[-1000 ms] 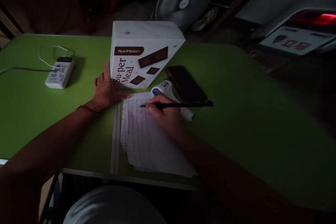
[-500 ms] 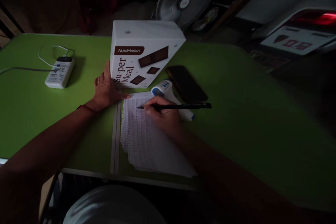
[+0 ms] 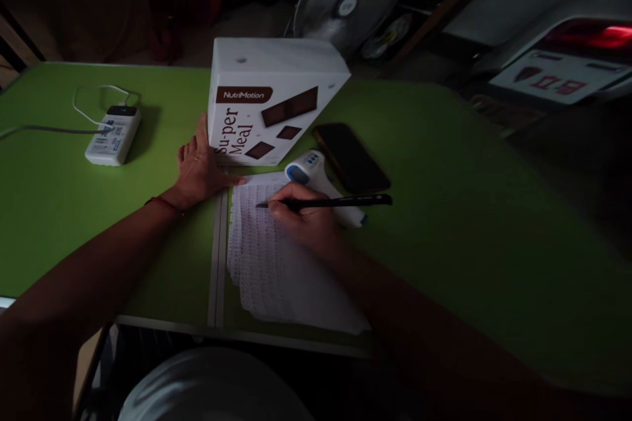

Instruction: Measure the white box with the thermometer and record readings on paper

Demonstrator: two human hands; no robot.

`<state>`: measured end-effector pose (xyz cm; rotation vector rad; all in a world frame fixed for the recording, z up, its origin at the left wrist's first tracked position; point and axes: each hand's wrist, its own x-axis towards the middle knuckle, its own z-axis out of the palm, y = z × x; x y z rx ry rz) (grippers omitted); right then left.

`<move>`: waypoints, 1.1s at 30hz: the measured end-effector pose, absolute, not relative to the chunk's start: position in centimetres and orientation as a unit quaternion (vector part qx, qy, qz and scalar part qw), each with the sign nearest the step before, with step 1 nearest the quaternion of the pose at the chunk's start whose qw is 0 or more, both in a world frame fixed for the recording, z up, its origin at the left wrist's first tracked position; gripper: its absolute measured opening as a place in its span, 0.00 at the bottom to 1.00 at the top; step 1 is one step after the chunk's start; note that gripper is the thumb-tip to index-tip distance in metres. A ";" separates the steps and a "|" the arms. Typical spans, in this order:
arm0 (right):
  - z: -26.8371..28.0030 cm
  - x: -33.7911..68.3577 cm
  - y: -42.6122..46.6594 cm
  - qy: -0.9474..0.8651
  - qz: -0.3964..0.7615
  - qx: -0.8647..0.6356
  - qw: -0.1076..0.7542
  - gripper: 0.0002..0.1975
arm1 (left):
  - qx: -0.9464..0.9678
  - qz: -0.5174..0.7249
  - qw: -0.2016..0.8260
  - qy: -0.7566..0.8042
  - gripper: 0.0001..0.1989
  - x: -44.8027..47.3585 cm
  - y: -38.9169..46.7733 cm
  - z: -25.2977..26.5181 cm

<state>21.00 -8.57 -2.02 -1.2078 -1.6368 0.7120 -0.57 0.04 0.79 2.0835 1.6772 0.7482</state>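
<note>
My right hand is closed around a black pen, its tip on a white sheet of paper. Rows of small handwriting fill the left part of the sheet. My left hand lies with fingers spread at the lower left edge of a white box printed "NutriMotion Su-per Meal". Its thumb reaches to the top edge of the paper. Just past my right hand lies a white and blue handheld infrared thermometer, partly covered by that hand. Beyond it rests a dark phone.
A white power bank with cables stands on the left of the green table. Behind the table are a fan and, at the right, a vehicle's rear with a red light. A metal seam crosses the tabletop.
The pen tip has shifted slightly down and left on the paper, and the pen's rear end has moved a little left. My left hand stays in place.
</note>
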 end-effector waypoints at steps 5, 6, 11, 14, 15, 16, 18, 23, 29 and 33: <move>-2.1 21.1 -8.5 -0.656 0.284 -0.513 0.476 0.07 | 0.740 0.284 0.192 0.578 0.78 -0.8 0.4 0.3; -2.1 21.2 -8.5 -0.657 0.288 -0.513 0.471 0.07 | 0.740 0.288 0.191 0.576 0.79 -0.8 0.4 0.2; -1.9 21.1 -8.5 -0.659 0.283 -0.512 0.473 0.07 | 0.742 0.276 0.191 0.580 0.77 -0.8 0.2 0.5; -1.8 21.0 -8.5 -0.650 0.286 -0.523 0.470 0.08 | 0.744 0.276 0.188 0.579 0.76 -0.8 0.1 0.6; -1.8 20.9 -8.6 -0.648 0.288 -0.527 0.468 0.08 | 0.744 0.280 0.190 0.577 0.75 -0.8 0.2 0.5; -1.8 20.9 -8.6 -0.647 0.289 -0.529 0.467 0.08 | 0.743 0.286 0.192 0.574 0.75 -0.8 0.3 0.4; -1.8 20.9 -8.6 -0.648 0.291 -0.527 0.467 0.08 | 0.742 0.299 0.200 0.566 0.76 -1.0 0.5 0.1; -2.3 21.2 -8.5 -0.644 0.277 -0.516 0.493 0.07 | 0.741 0.311 0.208 0.557 0.77 -1.2 0.9 -0.4; -2.4 21.4 -8.3 -0.641 0.268 -0.521 0.496 0.08 | 0.743 0.310 0.203 0.558 0.79 -1.1 0.9 -0.5; -2.2 21.6 -8.2 -0.648 0.266 -0.512 0.496 0.07 | 0.740 0.324 0.214 0.549 0.79 -1.2 1.2 -0.9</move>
